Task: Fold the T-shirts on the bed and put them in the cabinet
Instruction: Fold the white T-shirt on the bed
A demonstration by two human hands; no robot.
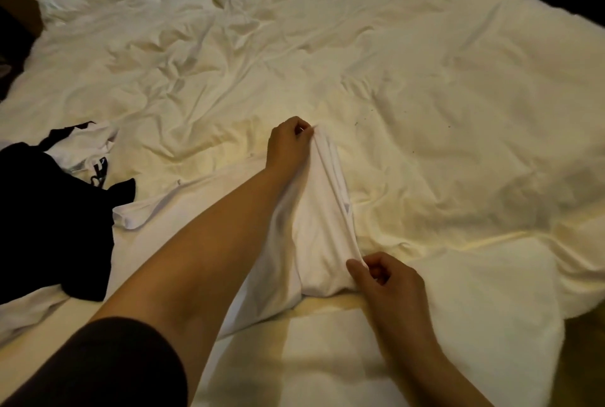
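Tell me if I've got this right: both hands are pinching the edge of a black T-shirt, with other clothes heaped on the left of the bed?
Not quite. The head view shows the left hand and right hand pinching a white T-shirt, not black. Other clothes are heaped on the left of the bed.

One head-worn wide-angle view looks forward and down from close above the bed point(393, 62), near edge under the lens.

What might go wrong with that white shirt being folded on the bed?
Both hands, left and right, only pinch the white shirt's lifted edge, so it could slip and the fold fall open. The duvet underneath is rumpled, so creases may set in crooked. The dark clothes lie close and could get caught in.
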